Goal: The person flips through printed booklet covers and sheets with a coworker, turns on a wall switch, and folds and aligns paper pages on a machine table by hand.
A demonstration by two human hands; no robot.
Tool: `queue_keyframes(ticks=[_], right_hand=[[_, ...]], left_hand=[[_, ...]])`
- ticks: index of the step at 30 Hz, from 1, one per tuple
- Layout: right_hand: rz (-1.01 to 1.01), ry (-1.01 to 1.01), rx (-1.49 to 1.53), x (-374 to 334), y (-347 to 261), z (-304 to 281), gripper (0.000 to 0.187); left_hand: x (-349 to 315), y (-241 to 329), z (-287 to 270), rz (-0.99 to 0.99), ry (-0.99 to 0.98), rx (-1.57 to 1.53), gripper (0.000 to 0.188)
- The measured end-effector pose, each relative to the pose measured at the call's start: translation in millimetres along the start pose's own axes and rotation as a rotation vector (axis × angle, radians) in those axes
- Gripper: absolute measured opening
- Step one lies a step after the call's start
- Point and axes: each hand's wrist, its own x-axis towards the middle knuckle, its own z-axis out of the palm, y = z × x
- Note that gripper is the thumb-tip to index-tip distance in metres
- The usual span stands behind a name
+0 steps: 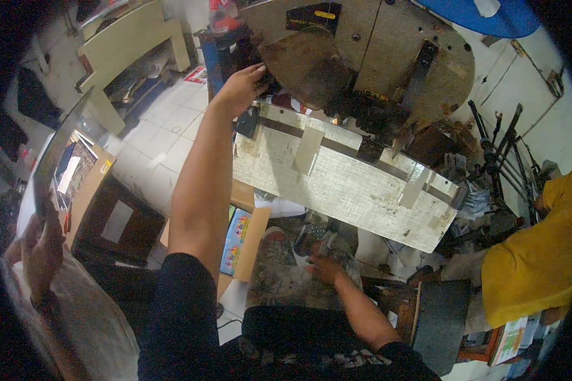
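My left hand reaches to the left side of a large worn metal machine, its fingers stretched toward a dark part beside the machine's body. What the fingertips touch there is hard to make out. Below the machine juts a pale, scuffed work plate, tilted down to the right, with two light strips fixed across its upper edge. My right hand hangs low over my lap, under the plate, with fingers apart and nothing visible in it.
At far left, another person's hand is by a clear sheet. A person in a yellow shirt is at right, near a dark stool. Cardboard boxes stand below left; thin rods lean at right.
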Motion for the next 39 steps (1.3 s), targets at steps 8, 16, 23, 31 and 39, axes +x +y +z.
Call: queue_keyframes(ticks=[8, 16, 23, 31, 39], right_hand=[[-0.103, 0.126, -0.070, 3, 7, 11, 0.041], [-0.051, 0.034, 0.082, 7, 2, 1, 0.039], [0.053, 0.149, 0.369, 26, 64, 53, 0.038], [0.025, 0.211, 0.239, -20, -27, -11, 0.038], [-0.063, 0.226, 0.189, -13, -29, -26, 0.038]], left_hand=[[0, -3, -3, 0.077, -0.036, 0.221, 0.034], [-5, 7, 17, 0.066, 0.137, 0.241, 0.033], [-57, -25, 26, 0.399, 0.744, 0.630, 0.045], [-328, -200, 44, -0.023, 0.802, 0.705, 0.041], [-413, -236, 73, -0.588, 0.180, 1.049, 0.076]])
